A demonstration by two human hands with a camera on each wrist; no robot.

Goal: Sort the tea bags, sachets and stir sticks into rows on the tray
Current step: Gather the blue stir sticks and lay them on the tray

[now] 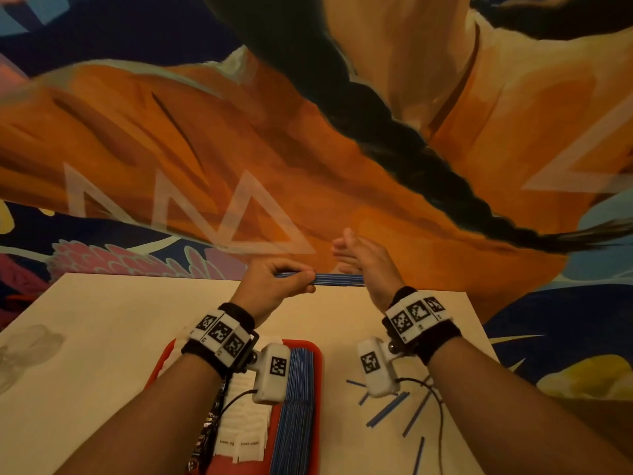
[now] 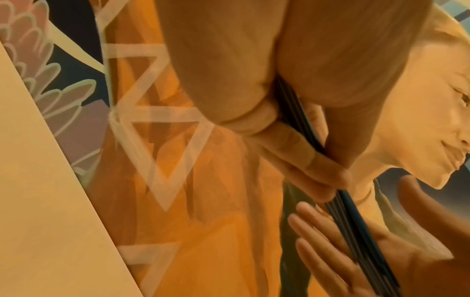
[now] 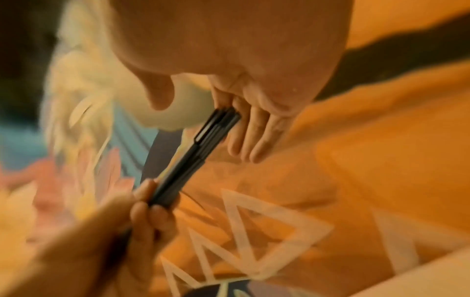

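Below the forearms, a red tray [image 1: 314, 351] holds rows of sachets [image 1: 244, 423] and blue stir sticks [image 1: 295, 406]. Left hand [image 1: 274, 286] pinches a stick bundle [image 1: 337, 279] above the table's [image 1: 102, 337] far edge; right hand [image 1: 368, 265], fingers straight, presses flat against its end

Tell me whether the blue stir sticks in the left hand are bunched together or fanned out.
Bunched: the left hand pinches the blue stir sticks as one tight bundle, their free ends butted against the flat right hand.

— Behind the table [image 1: 102, 337]?
— A painted mural [image 1: 239, 149]: orange folds, a black braid [image 1: 411, 156], pale triangles [image 1: 260, 214], pink petals [image 1: 113, 258] low at left, dark blue round the edges.
— Light?
— Warm, dim, yellowish on the pale tabletop.
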